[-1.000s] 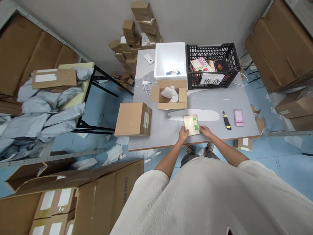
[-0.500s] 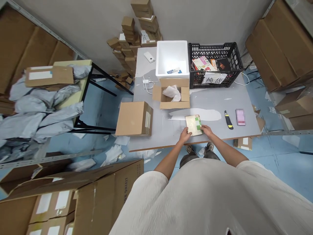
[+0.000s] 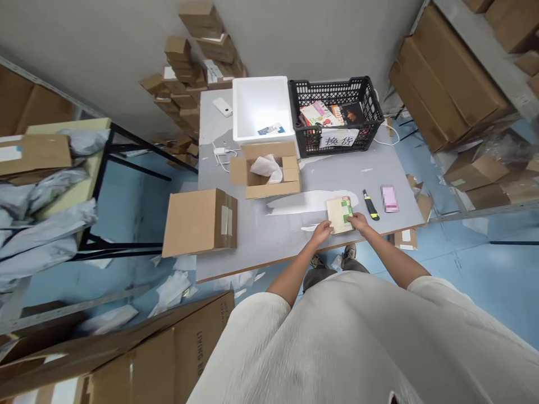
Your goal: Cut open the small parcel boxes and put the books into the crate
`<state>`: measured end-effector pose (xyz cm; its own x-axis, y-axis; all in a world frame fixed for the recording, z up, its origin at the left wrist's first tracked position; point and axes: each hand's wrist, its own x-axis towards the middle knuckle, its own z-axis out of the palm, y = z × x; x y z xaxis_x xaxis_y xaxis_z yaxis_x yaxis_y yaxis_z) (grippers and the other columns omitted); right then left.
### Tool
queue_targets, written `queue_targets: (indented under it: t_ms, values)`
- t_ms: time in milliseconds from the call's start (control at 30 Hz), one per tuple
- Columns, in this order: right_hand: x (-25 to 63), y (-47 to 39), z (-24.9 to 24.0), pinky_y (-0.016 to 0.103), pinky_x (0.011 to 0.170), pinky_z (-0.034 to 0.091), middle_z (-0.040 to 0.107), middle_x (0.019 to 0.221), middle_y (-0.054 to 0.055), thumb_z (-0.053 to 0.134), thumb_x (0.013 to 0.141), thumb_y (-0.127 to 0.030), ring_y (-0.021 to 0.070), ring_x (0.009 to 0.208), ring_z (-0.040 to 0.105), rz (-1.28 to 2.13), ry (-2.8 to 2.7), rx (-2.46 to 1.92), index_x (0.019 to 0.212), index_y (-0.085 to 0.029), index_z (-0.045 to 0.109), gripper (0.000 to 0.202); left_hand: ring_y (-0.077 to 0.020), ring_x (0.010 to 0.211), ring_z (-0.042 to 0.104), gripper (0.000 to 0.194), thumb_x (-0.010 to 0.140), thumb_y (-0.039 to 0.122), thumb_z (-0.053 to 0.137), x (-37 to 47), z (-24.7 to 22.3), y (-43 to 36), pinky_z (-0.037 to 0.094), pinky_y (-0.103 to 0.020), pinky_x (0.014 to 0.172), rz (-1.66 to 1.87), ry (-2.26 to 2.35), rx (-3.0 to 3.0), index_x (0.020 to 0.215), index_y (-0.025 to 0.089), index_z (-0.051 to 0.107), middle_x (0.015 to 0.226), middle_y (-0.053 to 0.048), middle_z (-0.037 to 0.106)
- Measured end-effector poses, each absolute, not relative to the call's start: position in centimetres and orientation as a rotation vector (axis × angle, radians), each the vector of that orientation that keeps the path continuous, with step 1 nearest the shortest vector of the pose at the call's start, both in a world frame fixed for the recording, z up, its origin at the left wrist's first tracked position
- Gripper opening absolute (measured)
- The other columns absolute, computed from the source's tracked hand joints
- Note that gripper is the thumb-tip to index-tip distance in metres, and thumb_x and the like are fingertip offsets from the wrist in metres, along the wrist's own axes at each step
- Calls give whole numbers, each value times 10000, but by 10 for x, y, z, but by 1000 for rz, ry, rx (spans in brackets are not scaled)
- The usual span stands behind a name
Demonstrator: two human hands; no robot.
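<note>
A cream book with green patches is held flat at the front edge of the grey table. My left hand grips its lower left corner, fingers pressed to the cover. On its right side, my right hand pinches the edge. Just right of the book lies a black and yellow box cutter, and beyond it a pink item, blurred out. Behind and to the left stands an open carton with white paper inside.
A white bin and a black crate of books stand at the back. A closed carton sits at the left end, a white phone at the back left. Grey parcels lie on a side table.
The view has turned, so the table and its things appear further left. Relative to the table, the book and both hands have shifted right, closer to the box cutter. Both hands still hold the book.
</note>
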<state>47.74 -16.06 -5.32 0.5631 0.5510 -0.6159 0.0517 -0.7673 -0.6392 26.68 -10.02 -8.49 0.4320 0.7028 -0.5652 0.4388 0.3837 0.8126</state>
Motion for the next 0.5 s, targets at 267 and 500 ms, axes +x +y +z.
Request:
queue_targets:
  t_ms: [267, 500]
  values:
    - [493, -162, -28, 348, 927, 577, 804, 1004, 63, 750, 796, -443, 254, 982, 739, 962, -726, -2169, 992, -214, 714, 304, -273, 1208, 748, 301, 991, 283, 681, 332, -57, -108, 559, -436, 1123, 435, 1045, 1287, 1272, 191, 732, 1317, -137, 788]
    - [450, -151, -38, 389, 1023, 581, 822, 1054, 56, 683, 899, -453, 276, 1097, 746, 1343, -970, -1871, 943, -229, 793, 253, -259, 1131, 772, 544, 1020, 326, 639, 289, -66, -98, 562, -385, 1025, 403, 1393, 1224, 1530, 184, 514, 1299, -141, 788]
